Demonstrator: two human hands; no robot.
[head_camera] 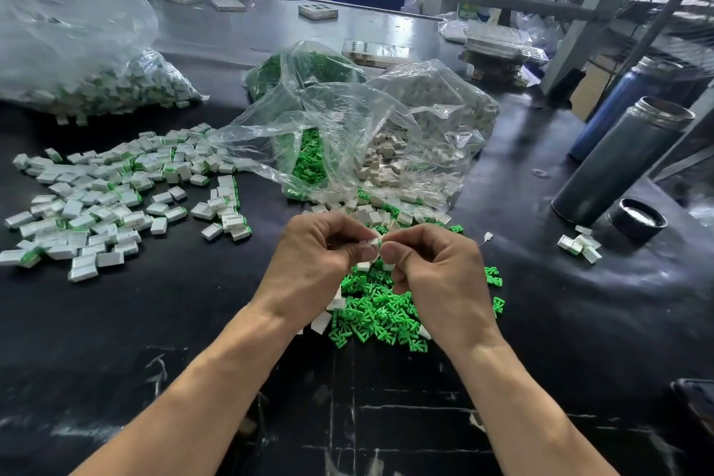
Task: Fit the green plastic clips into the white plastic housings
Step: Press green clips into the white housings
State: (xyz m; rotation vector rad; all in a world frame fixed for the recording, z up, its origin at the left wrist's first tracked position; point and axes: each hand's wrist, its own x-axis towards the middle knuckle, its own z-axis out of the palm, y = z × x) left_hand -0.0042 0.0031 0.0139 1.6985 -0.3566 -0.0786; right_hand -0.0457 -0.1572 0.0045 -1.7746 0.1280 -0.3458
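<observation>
White housing (372, 242) at frame centre pinched in left hand (320, 259), right hand (432, 267) pinching a green clip (380, 241) at its end; insertion underway, next needs a straight push home.

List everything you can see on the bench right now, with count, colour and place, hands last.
white housing: one, white, pinched between both hands
loose green clips: a heap, too many to count, on the black table under the hands
finished pieces: a wide scatter, white with green, left of the hands
small cluster of finished pieces: a few, white with green, right by the flask cap
open clear bag: one, holding green clips and white housings, behind the hands
full clear bag: one, far left
flasks: two, grey and blue, right
flask cap: one, black, beside the grey flask
left hand: holds the housing
right hand: pinches at the housing's end
</observation>
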